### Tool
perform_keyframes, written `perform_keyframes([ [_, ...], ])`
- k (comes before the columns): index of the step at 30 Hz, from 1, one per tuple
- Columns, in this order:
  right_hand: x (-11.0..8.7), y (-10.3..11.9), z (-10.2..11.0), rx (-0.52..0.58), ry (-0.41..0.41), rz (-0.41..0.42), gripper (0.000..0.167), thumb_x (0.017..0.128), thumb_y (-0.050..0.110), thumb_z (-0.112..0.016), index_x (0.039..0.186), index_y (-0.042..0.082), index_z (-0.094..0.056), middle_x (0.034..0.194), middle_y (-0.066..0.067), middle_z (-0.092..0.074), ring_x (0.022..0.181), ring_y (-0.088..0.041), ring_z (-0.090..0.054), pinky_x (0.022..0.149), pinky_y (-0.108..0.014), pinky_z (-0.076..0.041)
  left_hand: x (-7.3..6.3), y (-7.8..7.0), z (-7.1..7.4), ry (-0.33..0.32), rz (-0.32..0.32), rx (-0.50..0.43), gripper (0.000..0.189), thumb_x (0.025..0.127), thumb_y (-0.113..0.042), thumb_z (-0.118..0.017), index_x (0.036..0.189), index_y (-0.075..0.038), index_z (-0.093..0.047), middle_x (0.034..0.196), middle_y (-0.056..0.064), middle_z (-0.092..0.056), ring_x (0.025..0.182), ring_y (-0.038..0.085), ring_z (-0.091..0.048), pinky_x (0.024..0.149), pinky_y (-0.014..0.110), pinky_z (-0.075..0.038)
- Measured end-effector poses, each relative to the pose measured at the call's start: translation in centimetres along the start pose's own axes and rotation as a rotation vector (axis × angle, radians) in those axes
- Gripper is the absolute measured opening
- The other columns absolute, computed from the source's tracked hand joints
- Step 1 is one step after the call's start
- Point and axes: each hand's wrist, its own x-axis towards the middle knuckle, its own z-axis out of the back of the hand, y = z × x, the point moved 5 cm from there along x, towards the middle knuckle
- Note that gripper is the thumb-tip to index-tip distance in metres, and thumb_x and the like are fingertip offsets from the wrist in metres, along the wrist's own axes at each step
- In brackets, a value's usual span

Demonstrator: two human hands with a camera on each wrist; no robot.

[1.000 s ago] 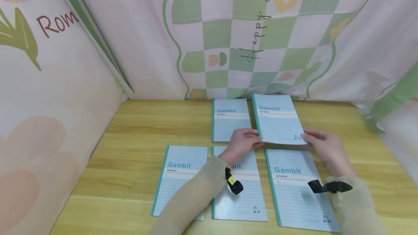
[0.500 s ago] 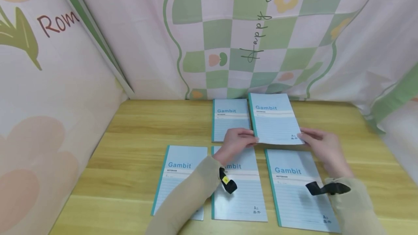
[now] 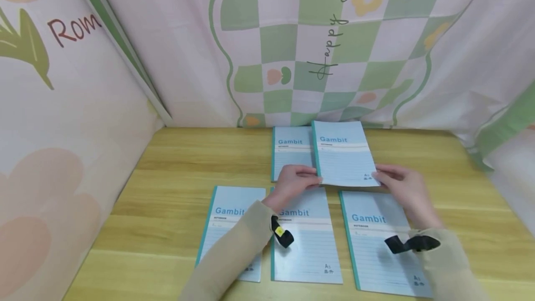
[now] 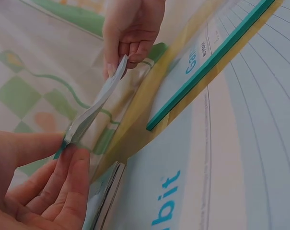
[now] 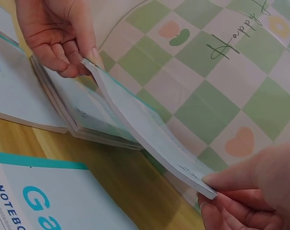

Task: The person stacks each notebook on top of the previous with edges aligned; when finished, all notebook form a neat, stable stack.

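I have one blue notebook (image 3: 344,161) off the desk (image 3: 167,161), at the far side, its left part covering some of the stack (image 3: 290,154) in the head view; both hands are holding it, the left hand (image 3: 296,181) pinching the near corner at the teal spine, the right hand (image 3: 403,189) pinching the opposite near corner, thumbs above and fingers beneath. I judge the step in hand to be carrying this notebook leftward over the stack; to do it well I would move both wrists together, at one pace, so that the spine stays parallel to the one below.

The near edge bows a little in the right wrist view; I would draw the corners gently apart to flatten it, with no harder squeeze, since soft covers could crease. The far edge has no hand under it and may droop; I would lower that end first, spine over spine, then let the near corners follow, slipping the lower fingers out last. I cannot tell whether that far edge touches the curtain (image 3: 276,41); I would leave it some room.

My left forearm passes over the front notebooks, the left one (image 3: 231,199) and the middle one (image 3: 311,245); I would hold that sleeve high, and likewise the right cuff above the right-hand notebook (image 3: 372,254).
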Motion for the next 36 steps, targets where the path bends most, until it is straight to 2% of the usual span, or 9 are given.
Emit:
perform_keyframes([
  [3, 0.1, 0.1, -0.3, 0.004, 0.01, -0.014, 0.068, 0.097, 0.055, -0.065, 0.146, 0.009, -0.055, 0.138, -0.017, -0.059, 0.116, -0.027, -0.059, 0.089, -0.04, -0.049, -0.2, -0.2, 0.4, -0.008, -0.002, 0.008, 0.023, 0.085, -0.009, -0.083, 0.107, -0.009, -0.076, 0.087, 0.001, -0.075, 0.083, 0.015, -0.073, 0.082, 0.033, -0.06],
  [11, -0.1, 0.6, -1.3, -0.023, 0.02, 0.015, 0.067, 0.095, 0.055, -0.067, 0.143, 0.009, -0.058, 0.132, -0.016, -0.063, 0.113, -0.027, -0.061, 0.087, -0.037, -0.05, -0.8, -0.4, 1.8, 0.009, -0.031, 0.039, 0.026, 0.086, -0.012, -0.083, 0.11, -0.009, -0.075, 0.091, 0.001, -0.075, 0.085, 0.015, -0.073, 0.083, 0.034, -0.06],
  [18, -0.2, 1.3, -2.2, 0.001, 0.039, 0.047, 0.061, 0.097, 0.048, -0.068, 0.141, 0.007, -0.059, 0.131, -0.017, -0.064, 0.108, -0.022, -0.065, 0.084, -0.03, -0.057, -1.1, 0.1, 3.2, 0.001, -0.026, 0.119, 0.027, 0.086, -0.019, -0.084, 0.111, -0.014, -0.074, 0.093, -0.004, -0.074, 0.087, 0.012, -0.072, 0.086, 0.031, -0.058],
  [22, -0.3, 1.8, -2.6, 0.023, 0.054, 0.062, 0.059, 0.098, 0.044, -0.069, 0.141, 0.006, -0.058, 0.131, -0.018, -0.064, 0.109, -0.023, -0.065, 0.083, -0.026, -0.058, -1.3, 0.5, 4.0, -0.012, -0.031, 0.178, 0.029, 0.086, -0.023, -0.084, 0.112, -0.015, -0.074, 0.095, -0.006, -0.074, 0.088, 0.01, -0.07, 0.088, 0.032, -0.057],
  [29, -0.6, 2.5, -3.5, 0.03, 0.058, 0.071, 0.054, 0.098, 0.04, -0.069, 0.139, 0.006, -0.059, 0.128, -0.017, -0.065, 0.107, -0.025, -0.066, 0.083, -0.029, -0.059, -2.0, 0.8, 5.2, -0.01, -0.024, 0.181, 0.031, 0.087, -0.024, -0.084, 0.115, -0.015, -0.073, 0.098, -0.005, -0.073, 0.09, 0.011, -0.07, 0.088, 0.032, -0.057],
  [36, -1.0, 2.9, -4.6, 0.052, 0.076, 0.069, 0.053, 0.099, 0.037, -0.069, 0.139, 0.004, -0.059, 0.127, -0.018, -0.065, 0.105, -0.026, -0.067, 0.083, -0.032, -0.059, -2.5, 0.7, 6.4, -0.015, -0.039, 0.227, 0.032, 0.086, -0.029, -0.084, 0.114, -0.017, -0.073, 0.101, -0.006, -0.073, 0.093, 0.011, -0.069, 0.089, 0.034, -0.057],
])
